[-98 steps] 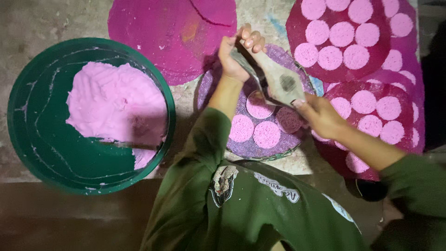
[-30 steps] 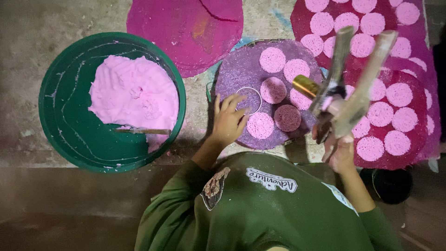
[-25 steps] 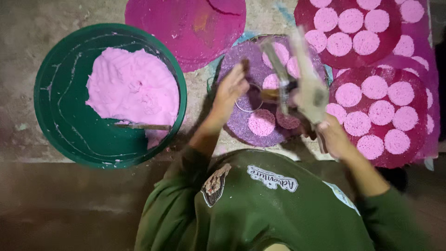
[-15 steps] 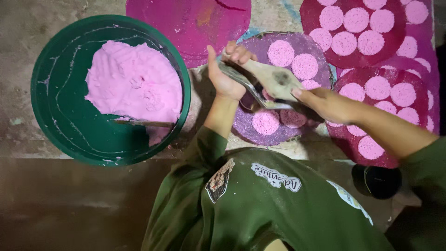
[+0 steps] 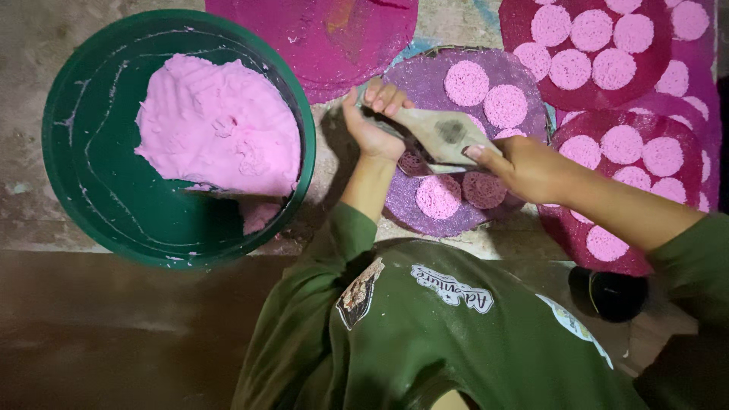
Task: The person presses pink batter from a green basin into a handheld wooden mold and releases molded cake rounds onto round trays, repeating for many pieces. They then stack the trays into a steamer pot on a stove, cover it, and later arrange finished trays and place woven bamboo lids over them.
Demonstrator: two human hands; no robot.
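Note:
My left hand is curled at the left edge of a round purple woven tray, gripping what looks like a small metal ring, mostly hidden by the fingers. My right hand holds a flat, worn scraper whose blade lies across to the left hand. Round pink discs lie on the purple tray, some under the scraper.
A green basin with a mound of pink dough stands at the left. A bare magenta tray lies at the top. Dark red trays with several pink discs fill the right. A small dark round object sits lower right.
My right hand has swung the scraper down from over the red trays onto my left hand. My left hand has shifted from the tray's middle to its upper left edge.

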